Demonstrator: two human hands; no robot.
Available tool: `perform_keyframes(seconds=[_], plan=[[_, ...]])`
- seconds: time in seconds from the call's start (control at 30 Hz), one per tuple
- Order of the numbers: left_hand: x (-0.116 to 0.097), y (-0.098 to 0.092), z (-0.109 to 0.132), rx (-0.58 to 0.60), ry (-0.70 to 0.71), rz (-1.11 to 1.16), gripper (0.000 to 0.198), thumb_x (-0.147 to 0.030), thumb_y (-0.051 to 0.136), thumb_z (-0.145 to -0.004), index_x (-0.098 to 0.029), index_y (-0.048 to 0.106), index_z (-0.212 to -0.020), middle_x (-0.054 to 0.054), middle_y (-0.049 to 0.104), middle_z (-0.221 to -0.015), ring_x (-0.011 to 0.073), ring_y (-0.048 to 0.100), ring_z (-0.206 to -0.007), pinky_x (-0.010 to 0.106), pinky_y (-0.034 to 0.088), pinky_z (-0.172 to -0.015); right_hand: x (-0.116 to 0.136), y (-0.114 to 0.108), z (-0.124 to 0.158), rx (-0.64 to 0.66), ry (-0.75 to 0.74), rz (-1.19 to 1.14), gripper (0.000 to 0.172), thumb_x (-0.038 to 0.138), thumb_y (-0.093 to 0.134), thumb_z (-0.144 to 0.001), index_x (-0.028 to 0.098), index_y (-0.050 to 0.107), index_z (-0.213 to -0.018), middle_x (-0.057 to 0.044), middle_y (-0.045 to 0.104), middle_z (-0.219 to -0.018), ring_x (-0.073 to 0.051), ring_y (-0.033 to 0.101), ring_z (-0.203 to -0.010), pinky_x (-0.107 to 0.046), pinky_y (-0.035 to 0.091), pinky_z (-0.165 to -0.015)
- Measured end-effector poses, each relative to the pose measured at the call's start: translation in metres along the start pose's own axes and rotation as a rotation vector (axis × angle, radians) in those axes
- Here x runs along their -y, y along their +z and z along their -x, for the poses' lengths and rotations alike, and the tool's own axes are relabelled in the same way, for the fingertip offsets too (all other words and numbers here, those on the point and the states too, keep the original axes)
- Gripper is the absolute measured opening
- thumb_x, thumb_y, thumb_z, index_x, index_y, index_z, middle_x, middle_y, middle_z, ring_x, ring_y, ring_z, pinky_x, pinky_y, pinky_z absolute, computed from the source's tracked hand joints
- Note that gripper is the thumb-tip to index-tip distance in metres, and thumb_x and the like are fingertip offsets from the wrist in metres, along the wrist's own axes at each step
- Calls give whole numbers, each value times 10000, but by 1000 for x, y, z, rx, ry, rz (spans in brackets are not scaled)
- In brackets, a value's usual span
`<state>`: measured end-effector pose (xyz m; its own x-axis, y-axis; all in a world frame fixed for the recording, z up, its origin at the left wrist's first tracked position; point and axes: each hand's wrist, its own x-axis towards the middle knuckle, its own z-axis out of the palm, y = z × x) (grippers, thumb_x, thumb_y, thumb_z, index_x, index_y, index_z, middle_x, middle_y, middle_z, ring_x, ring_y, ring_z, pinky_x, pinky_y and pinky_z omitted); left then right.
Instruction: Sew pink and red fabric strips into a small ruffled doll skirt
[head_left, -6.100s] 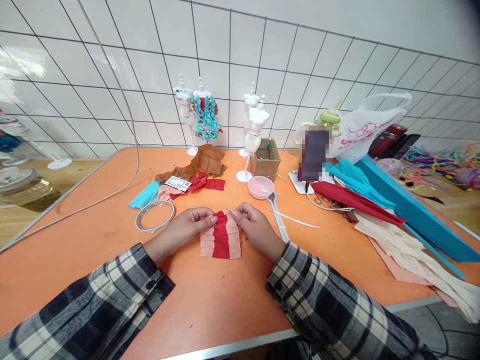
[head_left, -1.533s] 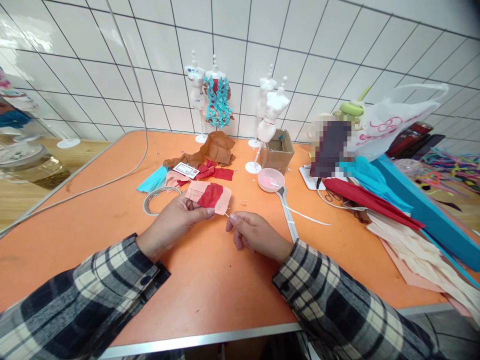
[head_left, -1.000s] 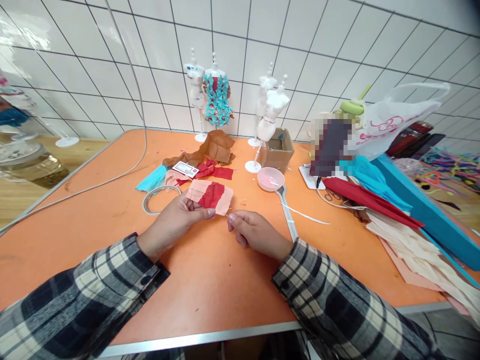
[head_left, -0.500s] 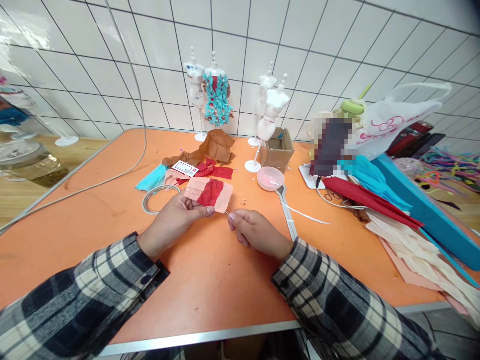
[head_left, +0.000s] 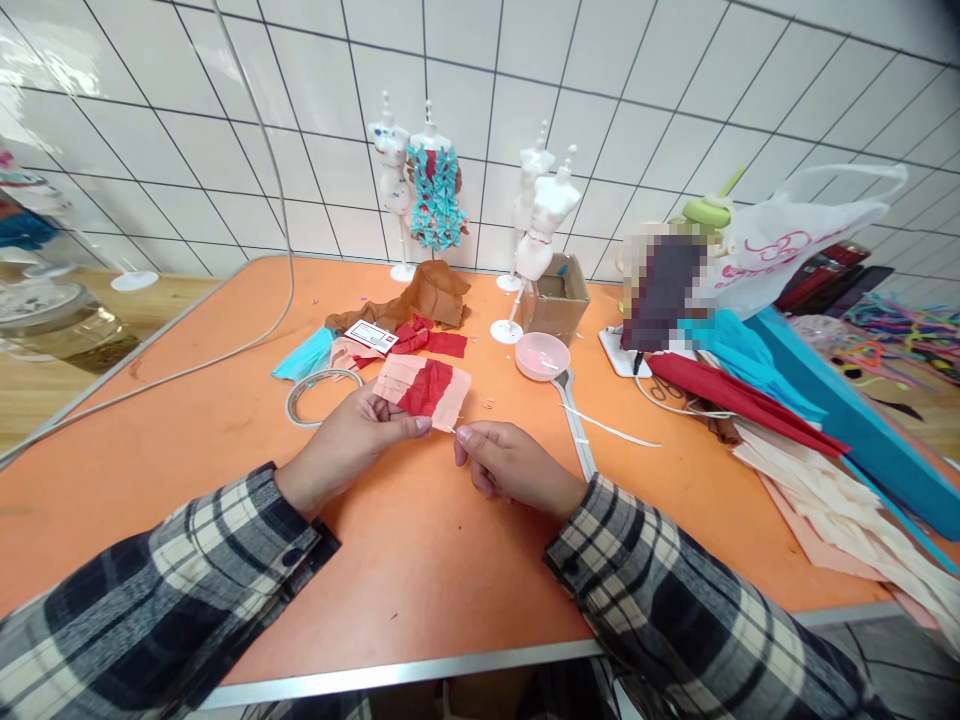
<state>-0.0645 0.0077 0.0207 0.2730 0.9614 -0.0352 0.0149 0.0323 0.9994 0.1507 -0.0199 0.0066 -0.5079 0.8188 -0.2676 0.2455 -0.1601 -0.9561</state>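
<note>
My left hand [head_left: 346,448] pinches the near edge of a small pleated piece of pink and red crepe paper [head_left: 424,388], holding it just above the orange table [head_left: 420,580]. My right hand [head_left: 508,467] is closed in a pinch beside the paper's lower right corner, its fingertips on a thin needle or pin [head_left: 451,430] that sticks out there. Both arms wear plaid sleeves.
Behind my hands lie a tape ring [head_left: 321,392], paper scraps [head_left: 420,315], a pink dish [head_left: 542,357], a cardboard box [head_left: 558,297] and small white mannequins [head_left: 545,215], one in a teal dress [head_left: 436,196]. Stacked crepe sheets [head_left: 810,470] fill the right side. A white cable [head_left: 225,350] crosses the left.
Since six seconds ago the paper has been lifted off the table and turned in my left hand. Over the last second both hands stay almost still; the paper tilts slightly.
</note>
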Motion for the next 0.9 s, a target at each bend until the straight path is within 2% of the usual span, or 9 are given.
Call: perform_keyframes(seconds=[0.27, 0.4, 0.63, 0.9], plan=[[1, -7, -1, 82, 3, 59, 315, -293, 954, -621, -202, 734, -827, 0, 736, -767, 169, 636, -703, 258, 523, -688, 2, -3, 1, 75, 11, -8, 367, 426, 415, -1073, 193, 536, -817, 73, 509, -461, -72, 384, -389, -182, 314, -441], [3, -9, -1, 157, 7, 49, 354, -315, 948, -651, -163, 728, -882, 21, 747, -805, 166, 650, -740, 260, 530, -711, 4, -4, 2, 98, 14, -12, 371, 426, 423, -1075, 193, 529, -807, 81, 501, -452, -67, 376, -372, -182, 312, -433], [3, -7, -3, 192, 63, 94, 344, -280, 946, -674, -156, 714, -895, 15, 741, -786, 161, 671, -743, 261, 556, -734, 5, -7, 3, 143, 14, 9, 370, 443, 427, -1068, 197, 526, -810, 83, 499, -462, -72, 389, -380, -188, 290, -410], [7, -10, -4, 208, 50, 108, 359, -254, 949, -667, -163, 725, -932, 19, 756, -792, 160, 685, -732, 241, 561, -718, 4, -7, 3, 143, -6, 24, 377, 425, 424, -1070, 195, 513, -784, 90, 473, -447, -67, 366, -384, -190, 306, -446]])
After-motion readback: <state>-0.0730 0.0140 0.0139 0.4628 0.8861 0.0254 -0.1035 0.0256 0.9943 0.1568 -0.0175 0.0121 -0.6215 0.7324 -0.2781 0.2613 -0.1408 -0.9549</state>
